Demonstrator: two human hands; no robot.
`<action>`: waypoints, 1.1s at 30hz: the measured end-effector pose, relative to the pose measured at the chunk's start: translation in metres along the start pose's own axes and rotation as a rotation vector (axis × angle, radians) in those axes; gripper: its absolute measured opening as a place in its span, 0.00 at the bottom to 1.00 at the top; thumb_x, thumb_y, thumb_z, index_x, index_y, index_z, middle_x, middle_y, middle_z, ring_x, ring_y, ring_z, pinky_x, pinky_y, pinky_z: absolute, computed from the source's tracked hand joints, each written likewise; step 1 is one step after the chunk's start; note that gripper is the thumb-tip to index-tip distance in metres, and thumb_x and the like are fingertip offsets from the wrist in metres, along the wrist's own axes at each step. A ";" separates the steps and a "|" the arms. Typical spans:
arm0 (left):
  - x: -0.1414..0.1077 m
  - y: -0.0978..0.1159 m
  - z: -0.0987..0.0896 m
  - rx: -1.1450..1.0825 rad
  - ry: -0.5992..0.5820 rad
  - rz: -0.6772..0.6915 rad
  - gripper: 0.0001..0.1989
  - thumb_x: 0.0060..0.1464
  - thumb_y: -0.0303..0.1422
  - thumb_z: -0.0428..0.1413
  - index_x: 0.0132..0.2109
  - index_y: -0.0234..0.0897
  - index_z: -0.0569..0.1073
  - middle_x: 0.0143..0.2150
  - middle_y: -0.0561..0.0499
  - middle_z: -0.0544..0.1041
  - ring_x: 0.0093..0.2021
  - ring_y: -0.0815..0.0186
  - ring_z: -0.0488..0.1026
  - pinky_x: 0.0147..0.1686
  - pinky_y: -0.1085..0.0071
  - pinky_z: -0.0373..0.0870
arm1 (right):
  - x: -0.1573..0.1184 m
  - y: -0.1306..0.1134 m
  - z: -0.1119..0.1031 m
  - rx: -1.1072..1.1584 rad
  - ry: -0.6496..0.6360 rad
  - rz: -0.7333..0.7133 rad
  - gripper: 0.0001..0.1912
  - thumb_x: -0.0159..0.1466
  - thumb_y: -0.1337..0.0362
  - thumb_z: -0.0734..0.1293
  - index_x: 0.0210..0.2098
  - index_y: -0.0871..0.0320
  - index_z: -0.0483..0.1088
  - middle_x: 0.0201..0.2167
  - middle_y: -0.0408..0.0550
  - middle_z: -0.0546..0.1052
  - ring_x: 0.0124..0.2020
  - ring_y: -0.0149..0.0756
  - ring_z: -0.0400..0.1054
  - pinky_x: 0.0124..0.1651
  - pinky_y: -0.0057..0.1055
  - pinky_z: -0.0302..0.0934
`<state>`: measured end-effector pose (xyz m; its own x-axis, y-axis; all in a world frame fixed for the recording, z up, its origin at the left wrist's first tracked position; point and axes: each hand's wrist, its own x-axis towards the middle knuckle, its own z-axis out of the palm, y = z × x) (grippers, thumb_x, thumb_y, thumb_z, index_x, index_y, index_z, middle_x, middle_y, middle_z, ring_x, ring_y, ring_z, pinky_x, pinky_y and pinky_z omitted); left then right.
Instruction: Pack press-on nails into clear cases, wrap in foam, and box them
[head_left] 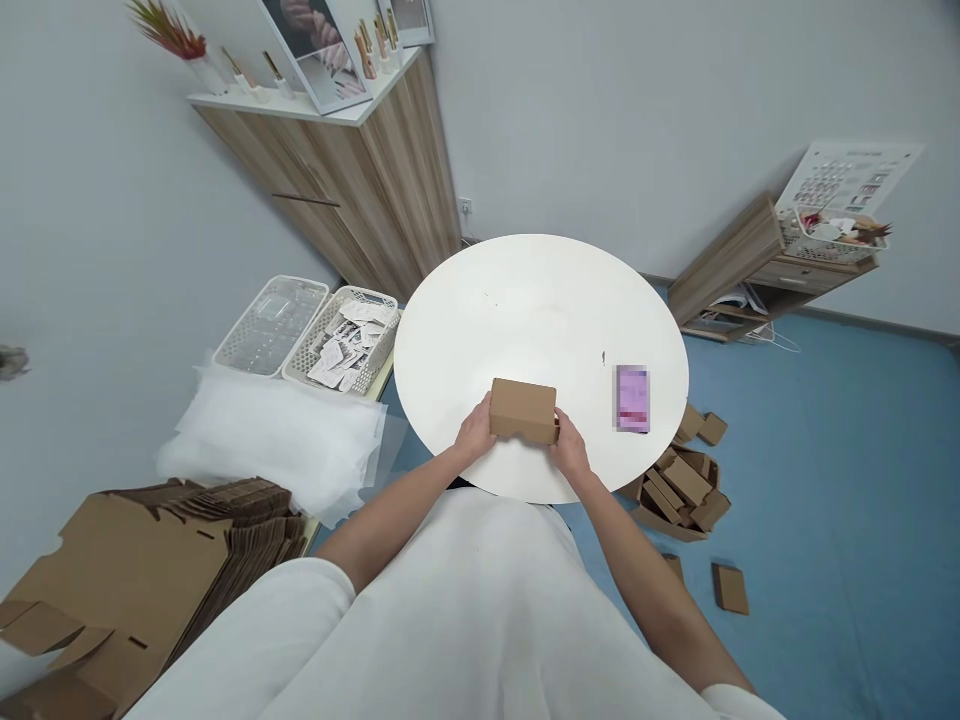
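Observation:
A small brown cardboard box [523,408] is held at the near edge of the round white table [525,300]. Its top looks closed. My left hand [476,430] grips the box's left end, and my right hand [570,447] grips its right end; the fingertips are partly hidden behind the cardboard. Whether the box rests on the table or hangs just above it, I cannot tell. To the right on the tabletop lies a purple-pink rectangular item [633,398], blurred by pixelation.
At left are flat cardboard blanks [150,560], translucent white sheets [270,435], a basket of paper pieces [341,350] and a clear tray [274,325]. A large carton [679,490] of small boxes stands right, with a loose box [730,588] on the floor. A wooden cabinet [322,180] stands behind.

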<state>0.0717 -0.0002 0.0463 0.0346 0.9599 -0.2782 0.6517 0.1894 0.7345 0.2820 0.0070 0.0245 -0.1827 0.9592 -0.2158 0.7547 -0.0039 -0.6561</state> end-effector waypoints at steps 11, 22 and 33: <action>0.015 0.011 -0.035 0.010 -0.150 -0.098 0.29 0.39 0.39 0.59 0.51 0.43 0.65 0.45 0.46 0.72 0.45 0.51 0.68 0.41 0.64 0.63 | 0.019 -0.013 -0.052 0.066 -0.170 0.035 0.25 0.52 0.68 0.63 0.50 0.51 0.62 0.38 0.49 0.73 0.37 0.42 0.66 0.36 0.32 0.57; 0.035 0.025 -0.034 0.244 0.003 -0.041 0.16 0.51 0.41 0.50 0.45 0.39 0.69 0.44 0.45 0.67 0.44 0.57 0.66 0.38 0.67 0.63 | 0.043 -0.026 -0.056 -0.121 -0.079 0.038 0.13 0.59 0.60 0.60 0.42 0.52 0.69 0.38 0.51 0.67 0.35 0.38 0.65 0.36 0.32 0.57; 0.030 0.027 -0.036 0.354 0.023 -0.044 0.20 0.51 0.46 0.50 0.47 0.40 0.66 0.42 0.46 0.69 0.44 0.57 0.66 0.39 0.67 0.62 | 0.045 -0.027 -0.071 0.036 -0.157 0.055 0.16 0.59 0.55 0.59 0.43 0.52 0.70 0.31 0.47 0.74 0.33 0.38 0.66 0.36 0.30 0.56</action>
<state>0.0629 0.0412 0.0807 -0.0138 0.9577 -0.2875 0.8744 0.1510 0.4611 0.2980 0.0702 0.0843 -0.2399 0.9014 -0.3604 0.7439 -0.0679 -0.6648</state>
